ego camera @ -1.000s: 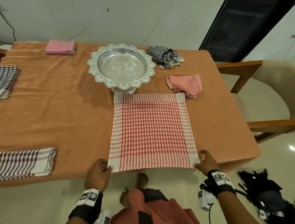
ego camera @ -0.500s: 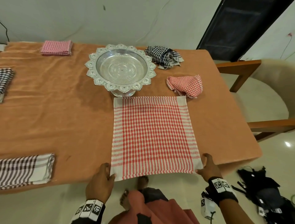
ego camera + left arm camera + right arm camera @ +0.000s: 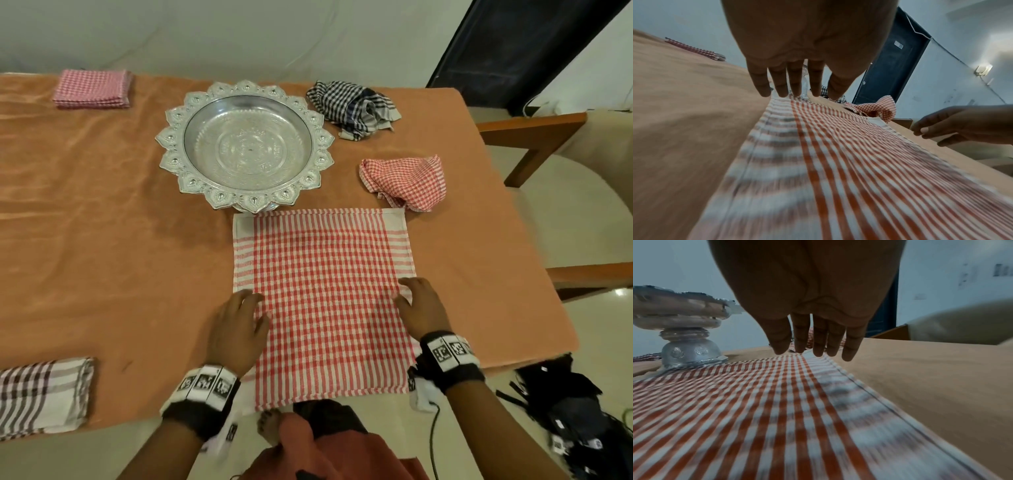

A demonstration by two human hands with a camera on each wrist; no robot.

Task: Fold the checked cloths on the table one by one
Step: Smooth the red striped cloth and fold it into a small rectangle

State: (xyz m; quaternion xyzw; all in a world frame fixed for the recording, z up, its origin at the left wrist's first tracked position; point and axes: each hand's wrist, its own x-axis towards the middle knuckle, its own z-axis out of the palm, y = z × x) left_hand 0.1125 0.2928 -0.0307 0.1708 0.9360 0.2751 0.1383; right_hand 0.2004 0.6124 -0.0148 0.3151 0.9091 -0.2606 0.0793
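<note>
A red-and-white checked cloth (image 3: 325, 291) lies spread flat on the orange-covered table (image 3: 102, 240), its near edge hanging over the table's front. My left hand (image 3: 239, 318) is over the cloth's left edge about halfway up, fingers straight. My right hand (image 3: 421, 308) is over the right edge at the same height, fingers also straight. In the left wrist view the left hand's fingers (image 3: 795, 81) point along the cloth (image 3: 838, 162); in the right wrist view the right hand's fingers (image 3: 818, 340) hover just above it (image 3: 756, 402). Neither hand grips anything.
A silver pedestal bowl (image 3: 171, 137) stands just behind the cloth. A crumpled red checked cloth (image 3: 404, 181) and a crumpled dark checked cloth (image 3: 352, 106) lie at back right. Folded cloths lie at back left (image 3: 92, 89) and front left (image 3: 41, 394). A chair (image 3: 534, 133) stands at the right.
Both hands have let go of the cloth's near corners and moved forward along its side edges to mid-cloth. The cloth's near edge now hangs over the table's front.
</note>
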